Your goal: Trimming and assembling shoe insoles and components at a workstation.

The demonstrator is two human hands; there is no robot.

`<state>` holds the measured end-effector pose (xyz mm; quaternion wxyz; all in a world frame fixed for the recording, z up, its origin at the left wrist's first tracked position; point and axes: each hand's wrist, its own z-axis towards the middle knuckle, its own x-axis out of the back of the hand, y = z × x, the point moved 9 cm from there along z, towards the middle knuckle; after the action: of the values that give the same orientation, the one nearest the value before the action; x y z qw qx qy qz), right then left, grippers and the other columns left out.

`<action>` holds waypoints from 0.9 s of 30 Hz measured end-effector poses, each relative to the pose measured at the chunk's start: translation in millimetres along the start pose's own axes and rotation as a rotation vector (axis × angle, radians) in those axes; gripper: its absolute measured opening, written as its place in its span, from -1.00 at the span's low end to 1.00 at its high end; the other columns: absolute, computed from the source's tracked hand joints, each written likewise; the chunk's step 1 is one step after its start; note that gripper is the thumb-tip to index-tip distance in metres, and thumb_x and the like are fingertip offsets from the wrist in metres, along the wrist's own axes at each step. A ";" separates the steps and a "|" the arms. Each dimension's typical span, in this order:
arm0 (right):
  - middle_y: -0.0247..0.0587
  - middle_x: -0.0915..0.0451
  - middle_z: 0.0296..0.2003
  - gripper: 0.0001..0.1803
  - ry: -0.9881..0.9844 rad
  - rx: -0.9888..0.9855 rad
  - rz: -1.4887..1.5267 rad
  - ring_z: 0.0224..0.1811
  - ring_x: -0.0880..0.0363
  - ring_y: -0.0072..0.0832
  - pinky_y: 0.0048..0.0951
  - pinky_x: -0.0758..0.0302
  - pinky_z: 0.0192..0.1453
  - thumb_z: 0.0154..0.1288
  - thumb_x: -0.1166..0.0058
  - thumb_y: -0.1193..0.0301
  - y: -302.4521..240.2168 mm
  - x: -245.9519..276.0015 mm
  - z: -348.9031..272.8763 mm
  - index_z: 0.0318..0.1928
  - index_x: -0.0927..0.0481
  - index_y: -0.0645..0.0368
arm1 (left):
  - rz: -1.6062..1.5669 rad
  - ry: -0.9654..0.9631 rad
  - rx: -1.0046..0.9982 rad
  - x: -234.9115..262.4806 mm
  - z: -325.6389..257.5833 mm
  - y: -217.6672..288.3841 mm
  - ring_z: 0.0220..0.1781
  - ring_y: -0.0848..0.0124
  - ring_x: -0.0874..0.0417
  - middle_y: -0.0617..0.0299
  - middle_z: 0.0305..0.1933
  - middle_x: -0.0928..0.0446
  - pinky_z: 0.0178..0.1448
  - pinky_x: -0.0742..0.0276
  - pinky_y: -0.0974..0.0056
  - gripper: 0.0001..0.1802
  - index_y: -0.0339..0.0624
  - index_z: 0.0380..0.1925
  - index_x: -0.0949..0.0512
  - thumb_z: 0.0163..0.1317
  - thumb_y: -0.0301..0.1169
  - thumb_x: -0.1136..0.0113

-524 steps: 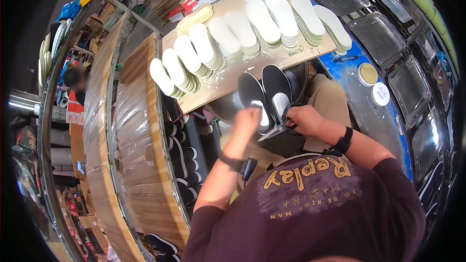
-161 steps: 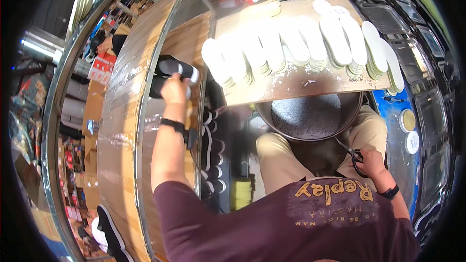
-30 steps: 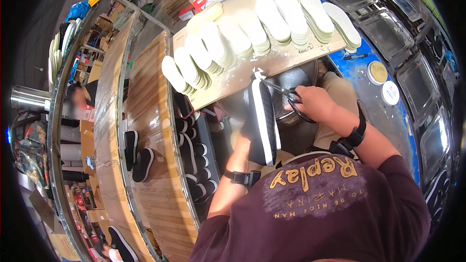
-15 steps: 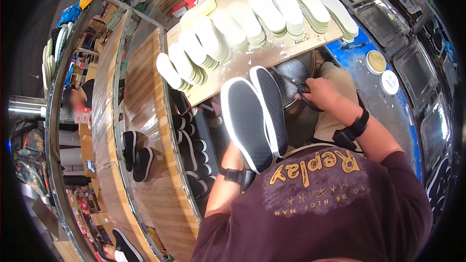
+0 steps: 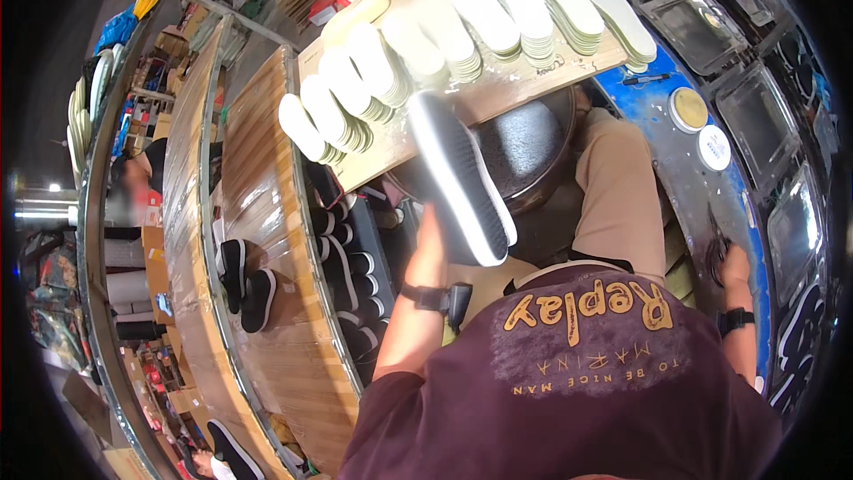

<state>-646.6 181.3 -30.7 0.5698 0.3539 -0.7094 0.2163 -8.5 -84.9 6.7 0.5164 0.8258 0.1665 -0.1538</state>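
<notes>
Head view: two long brown panels (image 5: 275,151) in clear plastic wrap fill the left side, with a worn blue bench (image 5: 653,116) along the right. Between them a wooden board (image 5: 498,91) juts out over the back of a round dark pot (image 5: 524,149), hiding part of it; I count about ten stacks of pale insoles (image 5: 566,4) on the board. Two dark shoes (image 5: 259,300) sit on the panels, just as they did a second ago. A blurred black-and-white shoe (image 5: 475,200), perhaps one of a pair, is up in the air before the pot, blocking most of the left hand (image 5: 431,220) behind it; how those fingers close I cannot tell. Half a second ago the right hand (image 5: 735,265) was over the pot; now it is out on the bench, right at the handles of one pair of scissors (image 5: 714,253), gripping or loose I cannot say. Two round tins (image 5: 688,111) and one marker (image 5: 646,80) lie farther up.
</notes>
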 end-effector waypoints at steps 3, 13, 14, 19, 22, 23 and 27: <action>0.16 -0.62 -0.16 -0.70 -0.212 -0.067 -0.113 -0.04 -0.58 0.04 -0.08 -0.51 0.05 0.03 -0.26 0.41 0.8 12.6 -18.9 -0.20 -0.62 0.28 | 0.909 0.104 -0.343 -26.4 14.7 25.7 -0.47 0.11 -0.56 -0.02 -0.50 -0.52 -0.36 -0.48 0.12 -0.75 -0.31 -0.47 -0.52 0.25 -0.32 -0.17; 0.03 -0.60 -0.42 -0.82 0.075 0.578 0.432 -0.33 -0.57 0.01 -0.11 -0.47 -0.26 0.06 -0.21 0.37 -253.5 135.8 42.0 -0.40 -0.56 0.22 | 1.468 -0.263 -0.540 -133.8 47.4 87.0 -0.35 0.12 -0.69 -0.03 -0.38 -0.66 -0.21 -0.58 0.17 -0.81 -0.23 -0.30 -0.67 0.17 -0.34 -0.25; 0.01 -0.56 -0.46 -0.83 0.114 0.719 0.563 -0.36 -0.54 -0.01 -0.12 -0.44 -0.30 0.07 -0.19 0.38 -295.4 149.3 49.1 -0.42 -0.55 0.23 | 1.448 -0.201 -0.562 -133.5 60.7 102.3 -0.42 0.12 -0.67 0.01 -0.44 -0.65 -0.25 -0.57 0.20 -0.85 -0.24 -0.34 -0.66 0.17 -0.38 -0.26; -0.07 -0.55 -0.38 -0.87 0.422 1.188 0.713 -0.22 -0.52 -0.09 -0.17 -0.46 -0.15 0.02 -0.19 0.44 -478.0 230.6 62.0 -0.43 -0.55 0.20 | 1.602 -0.208 -0.954 -201.6 112.8 135.4 -0.20 0.10 -0.64 0.00 -0.24 -0.62 -0.08 -0.55 0.13 -0.77 -0.21 -0.29 -0.65 0.06 -0.36 -0.36; -0.12 -0.57 -0.23 -0.78 0.661 1.284 0.680 -0.08 -0.51 -0.13 -0.20 -0.48 -0.05 -0.09 -0.32 0.43 -533.1 257.6 71.3 -0.39 -0.59 0.20 | 1.608 -0.282 -1.095 -247.2 147.7 137.2 -0.10 0.07 -0.61 -0.02 -0.14 -0.59 0.00 -0.53 0.10 -0.69 -0.16 -0.23 -0.65 -0.03 -0.36 -0.41; -0.12 -0.57 -0.23 -0.78 0.669 1.284 0.678 -0.08 -0.51 -0.13 -0.20 -0.48 -0.05 -0.09 -0.32 0.43 -544.7 264.2 73.7 -0.39 -0.59 0.20 | 1.606 -0.282 -1.104 -252.8 157.5 134.5 -0.10 0.07 -0.61 -0.02 -0.14 -0.59 0.00 -0.53 0.10 -0.69 -0.16 -0.23 -0.65 -0.03 -0.36 -0.41; -0.08 -0.56 -0.21 -0.73 0.327 1.085 0.374 -0.06 -0.50 -0.14 -0.22 -0.48 0.06 -0.14 -0.35 0.46 -583.1 254.8 105.7 -0.34 -0.64 0.22 | 1.812 -0.281 -0.997 -258.2 198.7 130.2 -0.19 -0.01 -0.55 -0.04 -0.29 -0.55 0.00 -0.48 0.05 -0.73 -0.23 -0.39 -0.63 -0.06 -0.30 -0.40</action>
<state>-304.9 -341.4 131.0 0.3616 0.4256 -0.4509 0.6963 -200.0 -348.1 137.7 0.7353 0.3095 -0.5326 0.2827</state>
